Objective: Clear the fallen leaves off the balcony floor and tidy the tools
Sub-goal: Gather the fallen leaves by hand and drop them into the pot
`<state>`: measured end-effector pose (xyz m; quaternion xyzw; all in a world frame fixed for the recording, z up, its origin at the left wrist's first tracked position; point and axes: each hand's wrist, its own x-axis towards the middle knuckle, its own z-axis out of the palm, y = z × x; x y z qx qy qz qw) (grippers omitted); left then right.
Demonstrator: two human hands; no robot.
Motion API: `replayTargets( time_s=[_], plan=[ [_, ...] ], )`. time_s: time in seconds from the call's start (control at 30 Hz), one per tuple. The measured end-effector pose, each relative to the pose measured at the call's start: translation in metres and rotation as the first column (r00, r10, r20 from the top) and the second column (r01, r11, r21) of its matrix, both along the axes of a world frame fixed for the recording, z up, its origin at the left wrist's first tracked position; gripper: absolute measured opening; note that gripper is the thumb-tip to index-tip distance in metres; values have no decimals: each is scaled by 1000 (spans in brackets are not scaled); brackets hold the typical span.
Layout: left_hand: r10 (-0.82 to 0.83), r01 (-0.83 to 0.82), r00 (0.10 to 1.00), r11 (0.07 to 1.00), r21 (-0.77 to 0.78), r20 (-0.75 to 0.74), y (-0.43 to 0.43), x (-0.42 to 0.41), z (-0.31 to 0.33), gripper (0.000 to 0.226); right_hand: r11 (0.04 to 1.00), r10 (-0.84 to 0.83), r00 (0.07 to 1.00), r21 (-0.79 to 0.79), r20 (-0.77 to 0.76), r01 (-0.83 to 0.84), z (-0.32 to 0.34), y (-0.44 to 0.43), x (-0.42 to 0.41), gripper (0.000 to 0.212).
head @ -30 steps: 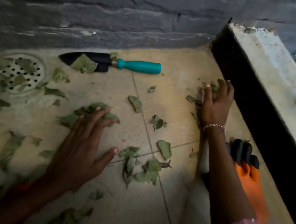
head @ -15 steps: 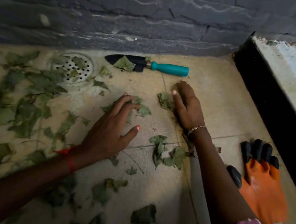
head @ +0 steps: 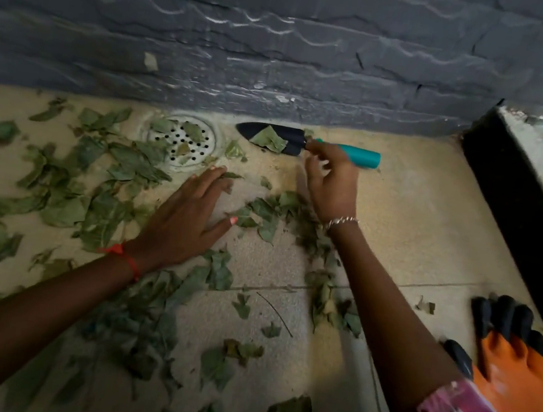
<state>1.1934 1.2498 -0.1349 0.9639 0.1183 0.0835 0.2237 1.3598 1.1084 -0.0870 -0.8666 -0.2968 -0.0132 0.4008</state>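
Since 0.5 s ago our right hand (head: 331, 186) has reached the trowel (head: 294, 139) by the wall (head: 283, 52); blur hides whether it grips. Our left hand (head: 185, 218) lies flat among leaves (head: 97, 210) near the drain (head: 199, 137). We judge leaves light, brittle; the trowel stiff, best held by its handle (head: 364, 156).

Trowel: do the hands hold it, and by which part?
Left hand lies flat on the leaves, holding nothing. Right hand is at the trowel, where blade meets handle; blur hides any grip.
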Motion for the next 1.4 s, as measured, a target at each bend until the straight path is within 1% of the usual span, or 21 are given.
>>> replayTargets(
  time_s=[0.03,0.07,0.13,0.2,0.37,0.53,0.63,0.77,0.83,0.87,0.9,0.93,0.97,1.0,1.03,1.1,1.17,1.23,1.27,1.37,1.4],
  plan=[
    [2,-2,1000,1000,8,-1,-1,-1,-2,71,996,-64,996,-57,65,68,3,7,13,26],
    [7,-7,1000,1000,2,1,-2,-1,-3,70,982,-108,989,-147,99,122,6,14,26,26],
    [18,-18,1000,1000,-14,9,-1,0,-4,69,940,-165,984,-292,67,177,8,27,48,28],
    [20,-20,1000,1000,-11,20,1,1,-5,69,916,-201,979,-350,18,195,9,40,61,28],
    [28,-26,998,999,-38,63,0,0,-5,66,829,-365,931,-459,-13,319,3,63,77,32],
    [27,-23,996,998,-51,87,0,-1,-5,64,807,-424,905,-460,-14,371,-1,67,84,36],
    [30,-23,995,997,-67,96,0,-1,-5,64,812,-412,911,-456,-4,365,-2,67,86,37],
    [30,-26,996,999,-47,89,0,-1,-6,65,819,-381,925,-460,12,343,-4,69,83,35],
    [33,-28,996,998,-55,88,0,-1,-5,66,835,-388,920,-401,60,378,-1,68,78,27],
    [35,-30,995,998,-58,89,0,-1,-5,66,856,-394,916,-332,75,396,2,67,74,23],
    [35,-30,995,998,-57,90,0,-1,-4,66,890,-384,921,-238,69,389,4,66,70,20],
    [34,-29,995,998,-55,92,0,-1,-4,66,934,-333,942,-126,41,336,4,66,63,17],
    [32,-27,995,998,-56,93,0,-1,-4,66,971,-239,971,-18,18,239,4,66,56,13],
    [30,-25,995,998,-59,94,0,-1,-3,66,992,-123,992,42,23,122,2,66,46,11],
    [28,-22,995,998,-62,96,0,-1,-3,66,999,-5,999,45,39,3,-1,66,37,9],
    [23,-17,995,998,-64,100,0,-1,-4,66,982,185,983,-41,12,-184,-9,64,20,12],
    [27,-19,994,998,-68,106,1,-1,-4,66,949,280,959,-139,-32,-282,-18,59,4,15],
    [34,-25,991,997,-69,128,0,-2,-3,64,930,330,943,-153,-46,-333,-23,50,-12,16],
    [35,-25,989,997,-67,146,-1,-2,-2,63,929,346,937,-120,-44,-349,-23,44,-19,22],
    [31,-26,981,999,-30,189,-3,-4,2,59,934,351,935,98,-50,-345,-17,37,-29,37],
    [31,-28,979,999,-15,199,-4,-5,3,57,934,344,938,116,-45,-337,-17,38,-28,40]
  ],
)
